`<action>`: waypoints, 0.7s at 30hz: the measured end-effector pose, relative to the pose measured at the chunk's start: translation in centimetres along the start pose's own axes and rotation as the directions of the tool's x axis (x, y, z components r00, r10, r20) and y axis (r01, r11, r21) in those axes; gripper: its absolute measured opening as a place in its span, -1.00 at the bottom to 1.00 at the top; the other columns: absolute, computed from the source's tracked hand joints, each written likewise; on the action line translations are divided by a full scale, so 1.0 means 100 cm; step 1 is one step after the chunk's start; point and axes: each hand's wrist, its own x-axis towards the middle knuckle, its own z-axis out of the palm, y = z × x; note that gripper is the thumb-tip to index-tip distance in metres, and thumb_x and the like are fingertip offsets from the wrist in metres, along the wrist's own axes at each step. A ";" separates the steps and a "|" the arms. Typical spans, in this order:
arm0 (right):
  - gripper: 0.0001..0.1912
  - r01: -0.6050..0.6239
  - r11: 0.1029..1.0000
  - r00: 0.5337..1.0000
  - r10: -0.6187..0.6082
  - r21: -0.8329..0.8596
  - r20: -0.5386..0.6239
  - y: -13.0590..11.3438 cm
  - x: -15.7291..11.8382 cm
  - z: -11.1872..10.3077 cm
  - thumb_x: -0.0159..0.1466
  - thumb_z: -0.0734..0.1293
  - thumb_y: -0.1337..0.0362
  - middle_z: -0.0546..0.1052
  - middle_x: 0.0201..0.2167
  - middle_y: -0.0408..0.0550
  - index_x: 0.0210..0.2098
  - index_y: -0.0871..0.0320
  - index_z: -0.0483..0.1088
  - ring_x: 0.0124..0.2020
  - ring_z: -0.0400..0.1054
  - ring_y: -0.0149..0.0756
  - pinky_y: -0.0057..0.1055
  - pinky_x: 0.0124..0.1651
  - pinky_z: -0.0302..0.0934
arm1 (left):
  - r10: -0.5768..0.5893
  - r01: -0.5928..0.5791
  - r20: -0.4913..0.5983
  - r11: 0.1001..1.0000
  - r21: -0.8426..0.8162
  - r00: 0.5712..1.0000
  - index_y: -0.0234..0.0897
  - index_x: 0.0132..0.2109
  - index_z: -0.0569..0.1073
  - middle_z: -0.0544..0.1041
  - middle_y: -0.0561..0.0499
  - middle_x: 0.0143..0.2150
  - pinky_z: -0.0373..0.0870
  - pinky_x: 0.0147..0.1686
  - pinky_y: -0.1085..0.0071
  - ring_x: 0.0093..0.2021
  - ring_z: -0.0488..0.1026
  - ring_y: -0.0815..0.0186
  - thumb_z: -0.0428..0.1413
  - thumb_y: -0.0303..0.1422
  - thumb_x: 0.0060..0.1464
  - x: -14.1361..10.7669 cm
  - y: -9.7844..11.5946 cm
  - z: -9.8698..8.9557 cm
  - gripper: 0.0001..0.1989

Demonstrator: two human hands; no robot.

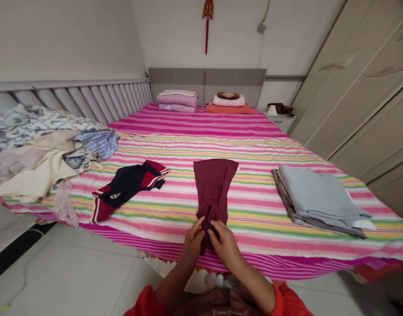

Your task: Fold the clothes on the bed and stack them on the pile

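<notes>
A maroon garment point(214, 180) lies lengthwise on the striped bed, its wide straight edge away from me and its near part bunched. My left hand point(194, 237) is closed on the left side of the bunched part, thumb and fingers pinching the cloth. My right hand point(225, 240) grips the right side, fingers curled into the fabric. The garment's near end is partly hidden between my hands. To the left lies a crumpled navy and red garment point(129, 184) with white stripes along its edges.
Loose clothes point(46, 153) are heaped on the bed's left side. A folded stack with a grey-blue cloth point(320, 193) on top sits at the right. Bedding point(178, 101) is piled by the headboard point(188, 79). A wardrobe point(353, 83) stands right of the bed point(254, 151).
</notes>
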 end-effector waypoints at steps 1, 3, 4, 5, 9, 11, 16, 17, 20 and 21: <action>-0.72 0.020 0.999 1.000 -0.019 -0.035 0.017 0.000 -0.002 0.000 0.28 0.19 0.35 0.54 -0.26 0.04 -0.09 0.10 0.46 -0.23 0.45 -0.17 -0.30 -0.18 0.36 | -0.033 0.033 -0.002 0.999 -0.021 0.999 -0.27 0.04 0.54 0.61 -0.04 -0.23 0.45 -0.24 0.33 -0.28 0.51 0.23 0.27 -0.22 -0.22 0.001 -0.001 0.000 -0.42; -0.69 0.046 0.995 0.996 -0.039 -0.090 0.079 -0.001 -0.007 -0.001 0.29 0.19 0.37 0.53 -0.23 0.05 -0.03 0.10 0.43 -0.21 0.45 -0.17 -0.30 -0.17 0.37 | -0.071 0.070 -0.015 0.996 -0.048 0.997 -0.28 -0.03 0.57 0.61 -0.06 -0.23 0.45 -0.23 0.31 -0.26 0.52 0.21 0.27 -0.19 -0.20 0.002 -0.002 0.001 -0.47; -0.68 0.054 0.993 0.992 -0.041 -0.105 0.119 -0.002 -0.009 -0.001 0.28 0.19 0.38 0.52 -0.23 0.04 -0.02 0.09 0.42 -0.22 0.45 -0.18 -0.31 -0.18 0.37 | -0.068 0.066 -0.036 0.997 -0.048 0.997 -0.28 -0.06 0.57 0.62 -0.07 -0.22 0.44 -0.19 0.30 -0.23 0.52 0.20 0.28 -0.16 -0.19 0.003 -0.002 0.001 -0.51; -0.68 0.060 0.992 0.986 -0.041 -0.110 0.163 -0.003 -0.010 -0.002 0.28 0.19 0.38 0.51 -0.24 0.03 -0.03 0.09 0.43 -0.23 0.45 -0.19 -0.32 -0.20 0.37 | -0.054 0.052 -0.069 0.998 -0.035 0.996 -0.29 -0.10 0.58 0.62 -0.07 -0.21 0.43 -0.15 0.29 -0.19 0.52 0.18 0.28 -0.15 -0.19 0.003 -0.001 0.002 -0.53; -0.68 0.083 0.996 0.965 -0.069 -0.045 0.251 -0.004 -0.009 -0.006 0.27 0.13 0.45 0.46 -0.31 -0.03 -0.18 0.09 0.46 -0.28 0.42 -0.27 -0.37 -0.22 0.35 | 0.018 -0.009 -0.158 0.998 0.056 0.987 -0.29 -0.16 0.58 0.61 -0.05 -0.25 0.41 -0.09 0.27 -0.17 0.52 0.17 0.32 -0.12 -0.22 0.006 0.000 0.005 -0.54; -0.65 0.094 0.995 0.986 -0.090 -0.024 0.140 -0.001 -0.002 -0.011 0.24 0.12 0.48 0.47 -0.24 -0.01 -0.15 0.09 0.45 -0.19 0.41 -0.25 -0.33 -0.12 0.35 | 0.061 -0.046 -0.139 0.993 0.108 0.988 -0.26 -0.18 0.58 0.61 -0.05 -0.25 0.41 -0.09 0.26 -0.17 0.52 0.17 0.30 -0.13 -0.19 0.008 -0.001 0.005 -0.58; -0.51 0.165 0.985 0.983 -0.161 -0.043 0.092 0.013 0.028 -0.030 0.22 0.19 0.44 0.36 0.18 0.11 0.13 0.07 0.34 0.20 0.25 -0.15 -0.14 0.20 0.20 | 0.275 -0.239 -0.068 0.914 0.328 0.959 -0.20 -0.21 0.58 0.60 -0.05 -0.20 0.37 0.01 0.23 -0.09 0.49 0.19 0.19 -0.21 -0.05 0.009 -0.001 0.004 -0.74; -0.51 0.185 0.982 0.972 -0.178 -0.036 0.152 0.015 0.033 -0.033 0.21 0.19 0.44 0.38 0.16 0.10 0.12 0.07 0.35 0.19 0.27 -0.16 -0.15 0.19 0.21 | 0.312 -0.273 -0.049 0.889 0.367 0.949 -0.19 -0.20 0.58 0.60 -0.04 -0.19 0.36 0.01 0.23 -0.09 0.49 0.19 0.16 -0.23 -0.02 0.008 0.000 0.004 -0.76; -0.66 0.196 0.980 0.952 -0.183 -0.032 0.247 0.018 0.044 -0.043 0.22 0.19 0.44 0.52 -0.11 0.07 -0.08 0.10 0.46 -0.05 0.43 -0.22 -0.23 0.02 0.33 | 0.399 -0.365 0.026 0.810 0.459 0.917 -0.18 -0.18 0.57 0.57 -0.03 -0.20 0.38 -0.01 0.25 -0.10 0.48 0.22 0.08 -0.30 0.05 0.007 0.007 0.001 -0.79; -0.70 0.194 0.980 0.951 -0.178 -0.040 0.251 0.017 0.046 -0.046 0.23 0.18 0.44 0.53 -0.17 0.07 -0.15 0.11 0.47 -0.10 0.44 -0.23 -0.26 -0.04 0.34 | 0.430 -0.398 0.051 0.778 0.485 0.902 -0.18 -0.18 0.56 0.56 -0.04 -0.20 0.38 -0.01 0.25 -0.10 0.47 0.22 0.06 -0.32 0.08 0.007 0.010 0.000 -0.78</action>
